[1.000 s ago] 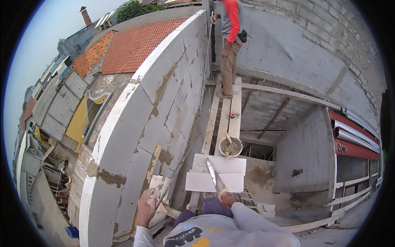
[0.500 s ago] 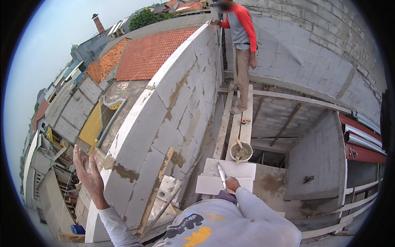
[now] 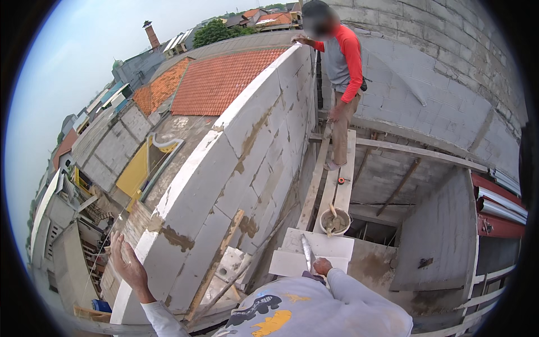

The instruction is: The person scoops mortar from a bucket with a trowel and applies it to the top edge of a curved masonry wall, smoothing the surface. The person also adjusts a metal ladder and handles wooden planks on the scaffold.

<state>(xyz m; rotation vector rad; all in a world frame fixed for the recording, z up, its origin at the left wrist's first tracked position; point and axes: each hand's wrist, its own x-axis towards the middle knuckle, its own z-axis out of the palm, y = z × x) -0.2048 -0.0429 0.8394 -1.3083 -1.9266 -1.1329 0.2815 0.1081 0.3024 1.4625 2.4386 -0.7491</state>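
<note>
My left hand is raised with its fingers spread, holding nothing, beside the near end of the light block wall. Low in the middle, my right hand is closed near my body. From beside it a long, tapered metal blade, perhaps of a hand saw, points away over white block slabs; the grip is hidden. Just beyond the slabs sits a bucket of grey mortar, with a wooden-handled tool standing in it.
A person in red sleeves stands on the planks, one hand on the wall top. A small orange-and-black item lies near their feet. Right of the planks is a deep drop to a lower floor. A timber leans against the wall.
The whole view has shifted slightly, so the scene sits farther right. My left hand is a little lower, still spread. The other person's hanging arm has bent, bringing that hand in front of the thigh.
</note>
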